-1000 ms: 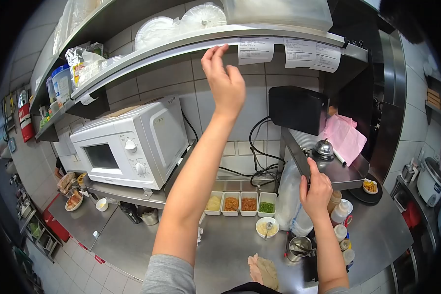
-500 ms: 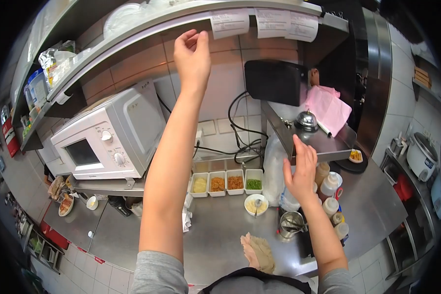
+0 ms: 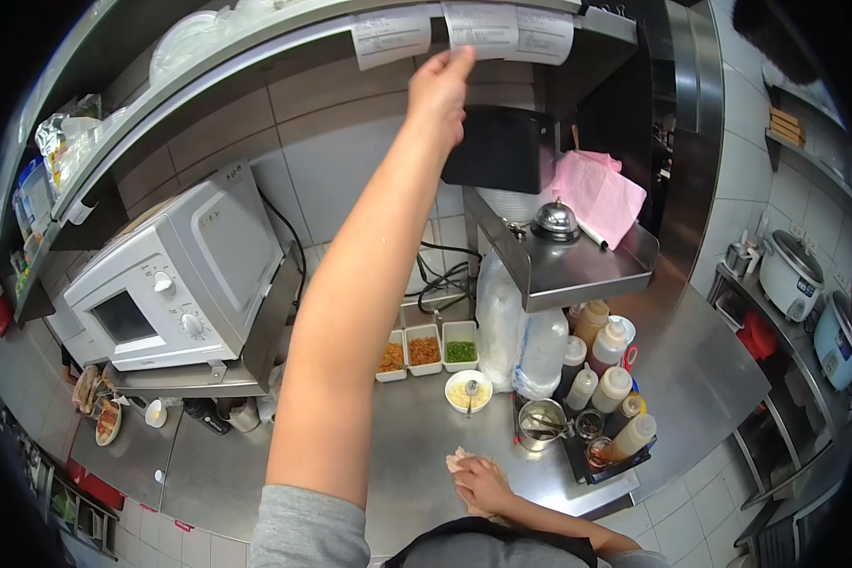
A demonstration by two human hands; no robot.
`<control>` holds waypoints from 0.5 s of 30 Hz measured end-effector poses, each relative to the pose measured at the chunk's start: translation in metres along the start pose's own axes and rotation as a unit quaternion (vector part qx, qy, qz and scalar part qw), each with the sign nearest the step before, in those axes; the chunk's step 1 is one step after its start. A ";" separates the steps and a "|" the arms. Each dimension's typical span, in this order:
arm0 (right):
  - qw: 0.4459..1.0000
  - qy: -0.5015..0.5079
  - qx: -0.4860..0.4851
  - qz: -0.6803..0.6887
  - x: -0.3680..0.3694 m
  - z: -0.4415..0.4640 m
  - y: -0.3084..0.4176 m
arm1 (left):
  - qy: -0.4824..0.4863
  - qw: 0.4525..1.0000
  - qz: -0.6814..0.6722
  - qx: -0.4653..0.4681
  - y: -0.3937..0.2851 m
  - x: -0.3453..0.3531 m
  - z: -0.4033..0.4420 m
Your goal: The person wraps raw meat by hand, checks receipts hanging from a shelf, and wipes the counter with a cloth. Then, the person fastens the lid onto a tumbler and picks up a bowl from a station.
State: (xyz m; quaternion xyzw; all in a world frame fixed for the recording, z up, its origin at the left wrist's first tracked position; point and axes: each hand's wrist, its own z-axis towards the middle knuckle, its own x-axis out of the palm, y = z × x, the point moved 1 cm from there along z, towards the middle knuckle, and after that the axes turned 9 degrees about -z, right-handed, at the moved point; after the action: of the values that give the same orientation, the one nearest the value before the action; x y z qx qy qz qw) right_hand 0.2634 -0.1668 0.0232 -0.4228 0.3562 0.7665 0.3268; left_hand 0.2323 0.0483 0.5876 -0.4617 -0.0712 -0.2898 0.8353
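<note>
My left hand (image 3: 437,97) is raised to the shelf's front edge, its fingers pinched at the lower edge of the middle printed paper slip (image 3: 481,26). Two more slips hang beside it, a left slip (image 3: 391,36) and a right slip (image 3: 545,38). Down on the steel counter, my right hand (image 3: 484,487) lies over a crumpled beige cloth (image 3: 459,462) with its fingers curled on it. Near that hand stand a white bowl of pale chopped food (image 3: 469,391) with a spoon in it and a metal pot (image 3: 542,423) holding utensils.
A white microwave (image 3: 161,284) stands at left. Small white tubs of toppings (image 3: 460,347) line the back of the counter. Sauce bottles (image 3: 614,386) crowd a black tray at right. Above them, a steel ledge carries a call bell (image 3: 556,220) and a pink cloth (image 3: 601,194).
My left hand has moved right and up to the middle slip, its fingers closing there. My right hand has dropped from beside the steel ledge onto the beige cloth. The view has shifted.
</note>
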 end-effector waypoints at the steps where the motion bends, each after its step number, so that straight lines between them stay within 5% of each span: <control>1: 0.999 -0.015 0.031 0.022 -0.002 -0.003 0.001 | 0.013 1.000 -0.013 0.022 0.003 -0.004 0.011; 6: 0.986 -0.081 0.103 0.104 -0.003 0.004 -0.002 | 0.010 0.998 0.044 0.046 0.013 -0.014 -0.013; 10: 0.943 -0.066 0.150 0.289 -0.010 0.013 -0.008 | 0.175 0.978 0.106 0.031 0.015 -0.052 -0.090; 13: 0.957 -0.161 0.052 0.234 -0.086 0.043 0.020 | 0.247 0.956 0.158 -0.014 -0.008 -0.083 -0.193; 15: 0.944 -0.132 0.078 0.293 -0.092 0.061 0.017 | 0.320 0.934 0.156 -0.025 0.005 -0.118 -0.240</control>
State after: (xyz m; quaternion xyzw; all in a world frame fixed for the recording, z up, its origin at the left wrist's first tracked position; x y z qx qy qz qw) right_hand 0.2636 -0.1441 0.1323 -0.1680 0.4765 0.8472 0.1639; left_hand 0.1019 -0.0957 0.4032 -0.3707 0.2805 -0.2900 0.8366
